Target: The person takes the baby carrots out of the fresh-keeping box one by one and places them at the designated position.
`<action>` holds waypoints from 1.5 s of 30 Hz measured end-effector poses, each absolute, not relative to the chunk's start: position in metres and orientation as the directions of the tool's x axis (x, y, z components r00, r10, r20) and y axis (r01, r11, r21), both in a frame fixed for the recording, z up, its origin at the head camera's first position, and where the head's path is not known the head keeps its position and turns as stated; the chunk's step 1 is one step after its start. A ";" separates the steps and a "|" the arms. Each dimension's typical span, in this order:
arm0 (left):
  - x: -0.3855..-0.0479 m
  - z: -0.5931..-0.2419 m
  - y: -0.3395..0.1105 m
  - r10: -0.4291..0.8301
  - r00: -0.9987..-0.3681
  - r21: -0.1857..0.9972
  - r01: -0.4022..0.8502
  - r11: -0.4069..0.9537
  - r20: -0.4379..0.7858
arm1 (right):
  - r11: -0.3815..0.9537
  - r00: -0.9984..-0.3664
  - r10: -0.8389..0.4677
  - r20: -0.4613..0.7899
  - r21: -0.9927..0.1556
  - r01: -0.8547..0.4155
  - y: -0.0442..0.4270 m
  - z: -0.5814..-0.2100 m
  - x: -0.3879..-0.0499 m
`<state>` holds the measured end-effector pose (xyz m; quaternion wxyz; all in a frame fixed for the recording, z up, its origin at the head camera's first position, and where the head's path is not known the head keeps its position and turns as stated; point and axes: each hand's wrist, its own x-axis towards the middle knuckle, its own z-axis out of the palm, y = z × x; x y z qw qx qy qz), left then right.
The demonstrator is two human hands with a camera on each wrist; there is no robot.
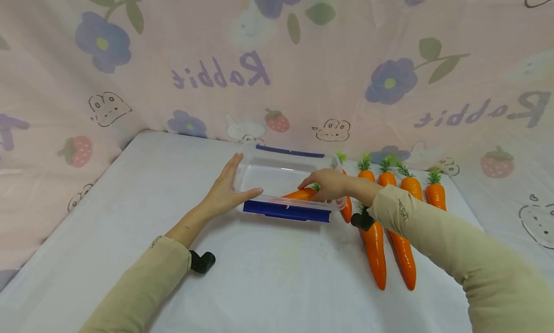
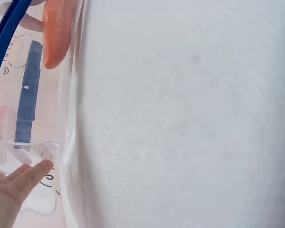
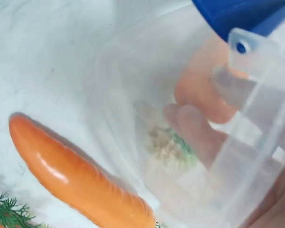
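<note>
A clear plastic box (image 1: 259,197) with blue side latches stands on the white-covered table. One orange carrot (image 1: 302,194) with a green tuft lies inside it, along the near wall. My right hand (image 1: 330,184) reaches over the box's right end and holds this carrot by its leafy end. Through the cloudy wall in the right wrist view, the fingers (image 3: 194,126) bend against the carrot (image 3: 204,90). At the box's left end my left hand (image 1: 222,192) rests with fingers spread and thumb along the near rim. Its fingertips touch the box's end in the left wrist view.
Several more carrots lie to the right of the box, including a long one (image 1: 375,256), another (image 1: 403,261) and a short-looking one (image 1: 435,196) partly behind my right sleeve. One carrot (image 1: 347,211) lies right beside the box's right end. A printed rabbit curtain (image 1: 294,92) hangs behind the table.
</note>
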<state>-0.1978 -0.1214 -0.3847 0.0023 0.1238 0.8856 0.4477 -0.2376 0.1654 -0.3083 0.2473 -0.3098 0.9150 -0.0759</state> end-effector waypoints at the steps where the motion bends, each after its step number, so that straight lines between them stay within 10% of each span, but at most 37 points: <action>1: -0.198 -0.385 -0.122 0.221 -0.969 0.793 0.217 0.569 0.107 | 0.801 -0.689 -0.599 -0.408 -0.302 -0.517 0.165 -0.309 -0.238; 45: -0.196 -0.381 -0.120 0.220 -0.971 0.788 0.208 0.579 0.095 | 0.564 -0.787 -0.596 0.159 -0.615 -0.551 0.168 -0.330 -0.251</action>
